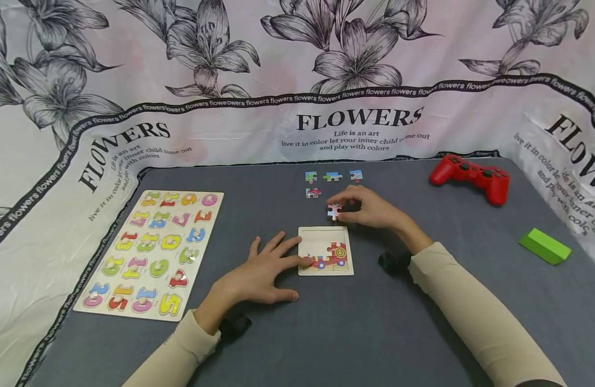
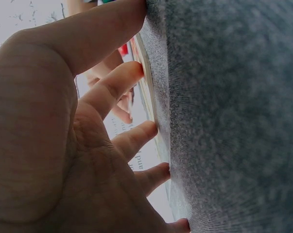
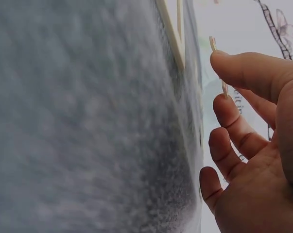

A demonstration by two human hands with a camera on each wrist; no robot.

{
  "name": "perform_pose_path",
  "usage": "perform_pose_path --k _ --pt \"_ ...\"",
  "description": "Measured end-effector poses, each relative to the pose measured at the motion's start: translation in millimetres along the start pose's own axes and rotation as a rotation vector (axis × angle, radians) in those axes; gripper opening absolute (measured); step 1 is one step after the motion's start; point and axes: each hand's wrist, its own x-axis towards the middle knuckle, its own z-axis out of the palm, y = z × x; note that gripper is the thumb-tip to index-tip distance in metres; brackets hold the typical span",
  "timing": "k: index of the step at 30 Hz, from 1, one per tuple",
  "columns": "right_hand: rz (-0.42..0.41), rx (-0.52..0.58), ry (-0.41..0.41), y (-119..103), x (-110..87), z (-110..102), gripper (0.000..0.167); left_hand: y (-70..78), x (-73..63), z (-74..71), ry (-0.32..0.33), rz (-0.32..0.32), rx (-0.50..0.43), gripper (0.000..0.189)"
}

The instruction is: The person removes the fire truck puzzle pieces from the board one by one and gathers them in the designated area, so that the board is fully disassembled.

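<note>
My right hand pinches a small pink jigsaw piece between thumb and fingers, just beyond the far edge of a wooden puzzle tray. In the right wrist view the piece is seen edge-on, raised off the table. Joined pieces showing a red and yellow vehicle fill the lower right of the tray. My left hand lies spread at the tray's left side, with fingertips on its edge and on the picture. In the left wrist view its fingers are straight and apart.
Several loose jigsaw pieces lie beyond the tray. A number puzzle board lies to the left. At the right are a red game controller and a green block. A flower-printed cloth hangs behind the grey table.
</note>
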Motion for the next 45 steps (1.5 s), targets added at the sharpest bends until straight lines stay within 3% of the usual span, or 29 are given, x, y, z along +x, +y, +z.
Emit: perform_pose_path --k 11,19,35,45 --pt "0.074 -0.090 0.010 16.2 20.2 -3.6 0.037 0.4 -0.3 0.0 -0.002 0.005 -0.007 0.068" --pt "0.076 -0.140 0.007 21.3 33.5 -9.9 0.038 0.9 -0.3 1.0 0.004 0.003 -0.013 0.068" --pt "0.154 -0.176 -0.002 20.5 40.1 -11.4 0.042 0.4 -1.3 0.0 0.003 -0.012 -0.029 0.068" --pt "0.186 -0.161 0.107 25.9 31.5 -8.9 0.038 1.1 -1.3 -0.7 -0.002 -0.015 -0.024 0.069"
